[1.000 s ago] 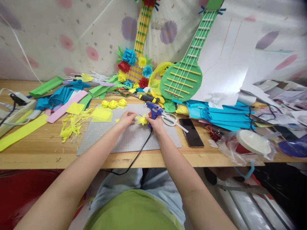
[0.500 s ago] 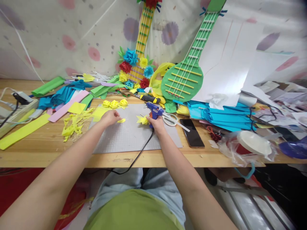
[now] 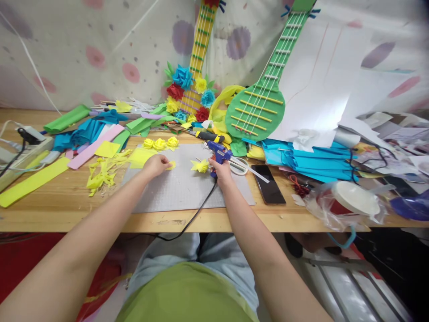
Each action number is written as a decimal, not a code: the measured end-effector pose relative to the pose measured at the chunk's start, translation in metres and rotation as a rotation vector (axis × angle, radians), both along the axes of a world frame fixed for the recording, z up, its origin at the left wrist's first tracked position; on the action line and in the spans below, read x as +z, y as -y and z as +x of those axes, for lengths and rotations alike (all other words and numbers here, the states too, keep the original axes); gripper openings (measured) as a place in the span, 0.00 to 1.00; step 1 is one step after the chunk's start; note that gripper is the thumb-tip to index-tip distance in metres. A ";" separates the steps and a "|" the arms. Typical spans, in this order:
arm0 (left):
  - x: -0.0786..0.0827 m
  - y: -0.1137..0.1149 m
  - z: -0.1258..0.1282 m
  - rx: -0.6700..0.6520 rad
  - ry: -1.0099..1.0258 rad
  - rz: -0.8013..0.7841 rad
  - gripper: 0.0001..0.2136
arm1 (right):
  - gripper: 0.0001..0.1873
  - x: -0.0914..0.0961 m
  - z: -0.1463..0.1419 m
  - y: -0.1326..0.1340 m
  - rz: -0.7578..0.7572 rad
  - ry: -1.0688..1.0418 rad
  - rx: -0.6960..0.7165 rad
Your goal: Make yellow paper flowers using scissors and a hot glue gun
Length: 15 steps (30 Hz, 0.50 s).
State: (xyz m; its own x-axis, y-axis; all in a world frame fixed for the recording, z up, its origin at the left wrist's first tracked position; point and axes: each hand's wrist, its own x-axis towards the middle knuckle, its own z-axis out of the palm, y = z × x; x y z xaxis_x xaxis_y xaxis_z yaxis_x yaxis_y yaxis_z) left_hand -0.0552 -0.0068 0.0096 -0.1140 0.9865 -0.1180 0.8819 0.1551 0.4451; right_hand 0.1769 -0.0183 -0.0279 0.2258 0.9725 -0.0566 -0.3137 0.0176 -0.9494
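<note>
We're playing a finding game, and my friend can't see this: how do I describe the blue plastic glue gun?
On the long wooden table, find the flat grey rectangular mat. Over its right half, the right hand grips the blue plastic glue gun. Its blue body and thin black cord set it apart from the white looped handles beside it.

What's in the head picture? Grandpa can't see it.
A person's right hand holds a blue glue gun beside a yellow flower; the left hand touches a yellow piece over a grey mat. Behind are a green toy guitar and yellow toy guitar.
</note>
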 end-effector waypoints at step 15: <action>0.001 -0.005 -0.011 0.003 0.078 0.098 0.10 | 0.16 0.007 0.003 0.004 0.012 0.006 0.011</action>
State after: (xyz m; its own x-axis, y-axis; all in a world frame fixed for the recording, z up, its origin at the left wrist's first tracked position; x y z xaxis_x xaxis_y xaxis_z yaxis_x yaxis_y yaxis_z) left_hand -0.0660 -0.0022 0.0107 -0.1110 0.9934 -0.0300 0.8435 0.1102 0.5256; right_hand 0.1795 -0.0222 -0.0205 0.2151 0.9756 -0.0432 -0.3080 0.0259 -0.9510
